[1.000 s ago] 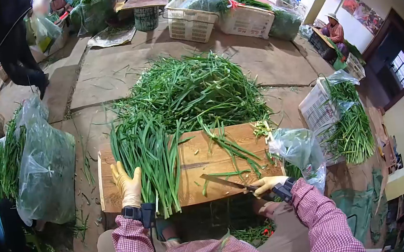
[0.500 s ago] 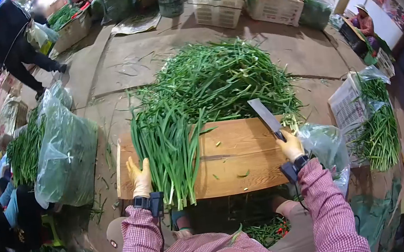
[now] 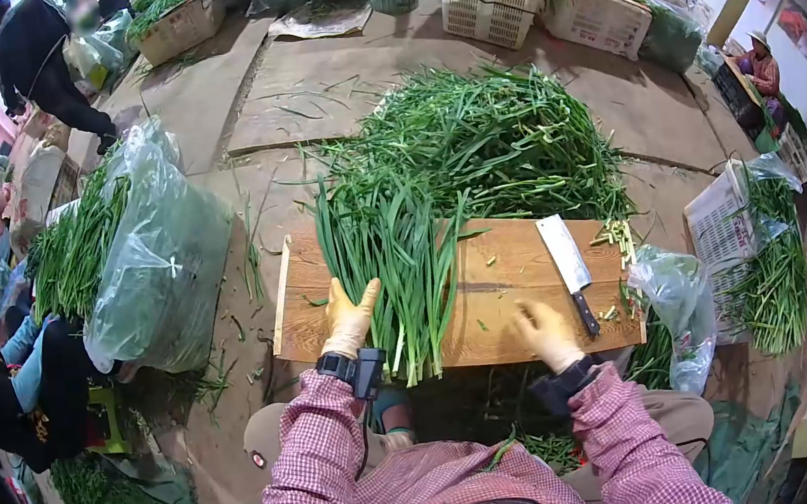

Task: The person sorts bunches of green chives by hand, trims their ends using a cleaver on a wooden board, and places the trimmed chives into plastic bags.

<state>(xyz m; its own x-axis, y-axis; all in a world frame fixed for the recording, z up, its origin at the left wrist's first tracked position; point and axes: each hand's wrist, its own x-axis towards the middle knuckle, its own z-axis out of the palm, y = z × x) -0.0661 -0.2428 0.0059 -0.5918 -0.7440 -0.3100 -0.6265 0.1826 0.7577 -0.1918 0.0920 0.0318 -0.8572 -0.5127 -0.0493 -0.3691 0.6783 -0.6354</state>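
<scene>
While stretching lengthwise away from the body, lies nearer the left hand [image 3: 349, 319]

Left fingers apart, thumb against the left side of the bundle of greens [image 3: 397, 278]. Pale stem ends over the near edge of the wooden surface [image 3: 510, 259], leaf tips toward the heap [image 3: 491, 140]. Farther right, apart from the bundle, right hand [image 3: 544, 330] empty, fingers blurred, loosely bent, parted. Just beyond, knife [image 3: 565, 257], handle bodyward.

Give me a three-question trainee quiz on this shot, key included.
1. True or false: the knife lies on the board.
2. Multiple choice: what is the left hand right beside?
A) knife
B) bunch
C) crate
3. Fill in: the knife's ____ is the end nearer the wearer.

Key: 1. True. 2. B. 3. Handle.
</scene>
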